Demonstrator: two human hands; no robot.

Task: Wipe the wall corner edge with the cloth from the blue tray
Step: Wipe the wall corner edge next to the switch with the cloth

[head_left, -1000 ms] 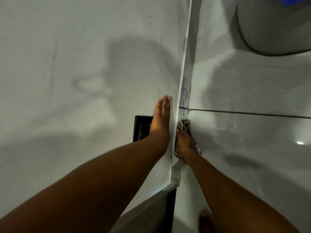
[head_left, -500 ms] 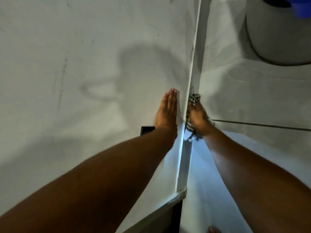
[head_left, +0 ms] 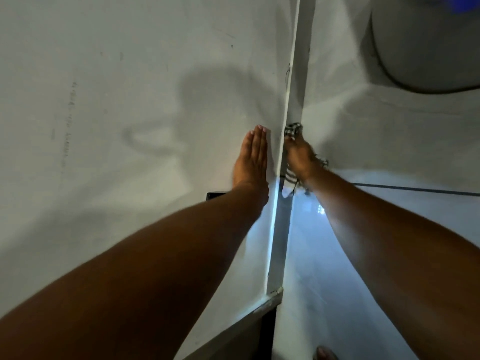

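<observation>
The white wall corner edge (head_left: 292, 81) runs as a narrow vertical strip up the middle of the head view. My right hand (head_left: 298, 158) presses a black-and-white checked cloth (head_left: 293, 130) against the right side of that edge; the cloth shows above my fingertips and hangs below my palm. My left hand (head_left: 251, 158) lies flat against the white wall just left of the edge, fingers together and straight, holding nothing. A blue blur at the top right corner is the blue tray (head_left: 467, 3).
A round white object (head_left: 426, 45) with a dark rim fills the top right. A dark line (head_left: 415, 189) crosses the pale floor at the right. A small black box (head_left: 215, 196) peeks out behind my left wrist. A toe (head_left: 324, 353) shows at the bottom.
My right hand has slid the cloth upward along the corner edge. My left hand has moved up the wall beside it. The view has tilted upward.
</observation>
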